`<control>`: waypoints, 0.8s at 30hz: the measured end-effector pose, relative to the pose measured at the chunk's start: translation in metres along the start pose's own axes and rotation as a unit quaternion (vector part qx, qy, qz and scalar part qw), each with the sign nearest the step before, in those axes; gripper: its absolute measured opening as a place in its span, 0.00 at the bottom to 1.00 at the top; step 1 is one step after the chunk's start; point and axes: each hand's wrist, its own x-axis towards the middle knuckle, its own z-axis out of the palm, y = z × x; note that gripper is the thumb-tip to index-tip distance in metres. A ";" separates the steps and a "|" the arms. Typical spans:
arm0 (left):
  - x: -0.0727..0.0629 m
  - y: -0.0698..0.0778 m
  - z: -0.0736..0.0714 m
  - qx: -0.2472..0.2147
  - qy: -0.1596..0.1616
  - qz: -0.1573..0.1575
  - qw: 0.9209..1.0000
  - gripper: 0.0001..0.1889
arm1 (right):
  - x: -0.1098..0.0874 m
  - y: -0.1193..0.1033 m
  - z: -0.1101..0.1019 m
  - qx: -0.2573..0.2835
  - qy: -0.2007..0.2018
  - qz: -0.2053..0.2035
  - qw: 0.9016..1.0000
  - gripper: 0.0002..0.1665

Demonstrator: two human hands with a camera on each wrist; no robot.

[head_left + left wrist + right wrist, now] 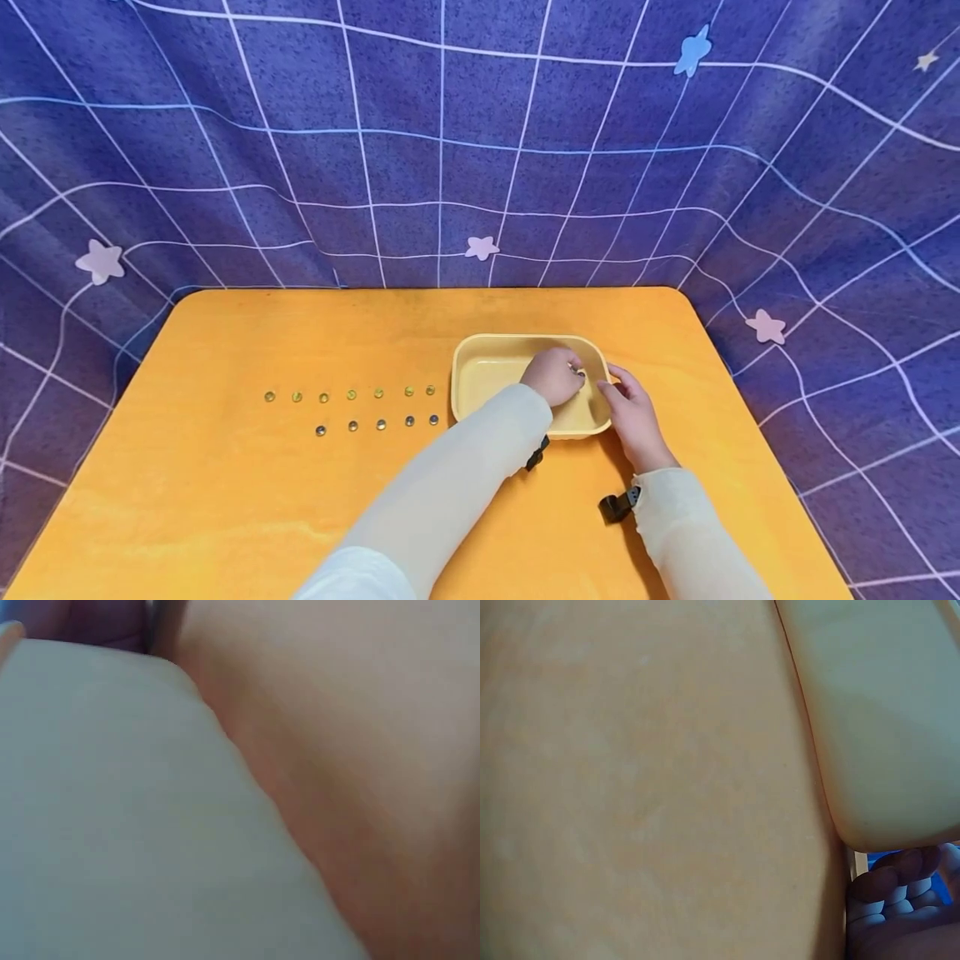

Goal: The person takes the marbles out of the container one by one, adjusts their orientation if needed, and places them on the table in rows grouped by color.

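A pale yellow plastic basin [480, 373] sits on the orange table, right of the middle. My left hand [553, 377] reaches down inside it near the right end, fingertips pinching a small dark metallic piece [574, 369]. My right hand [636, 421] grips the basin's right rim, thumb at the inner side and fingers outside. In the right wrist view the right fingers [900, 881] lie against the basin's end wall. Pale sleeve cloth [135, 802] fills much of the left wrist view, which is blurred and shows little of the hand.
Left of the basin, several gold-coloured round pieces [351, 395] lie in a spaced row. Below them runs a shorter row of several dark silvery round pieces [381, 425]. A blue curtain [405, 167] with white lines and stars hangs behind the table [187, 500] and along its sides.
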 end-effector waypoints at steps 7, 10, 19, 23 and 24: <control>0.004 -0.002 0.001 0.069 -0.026 0.030 0.997 0.13 | -0.001 -0.001 0.001 0.003 -0.006 0.000 1.000 0.27; 0.006 -0.003 0.004 0.083 -0.031 0.040 0.995 0.12 | -0.001 -0.001 0.001 0.004 -0.005 -0.001 1.000 0.27; 0.005 -0.001 0.008 0.130 -0.052 0.078 0.987 0.05 | -0.001 -0.002 0.000 -0.005 -0.003 -0.007 1.000 0.25; 0.002 0.005 0.010 0.177 -0.072 0.098 0.977 0.03 | -0.002 -0.006 -0.002 -0.002 -0.016 0.002 1.000 0.26; 0.002 0.006 0.010 0.185 -0.076 0.098 0.975 0.04 | -0.002 -0.006 -0.002 -0.003 -0.018 0.006 1.000 0.26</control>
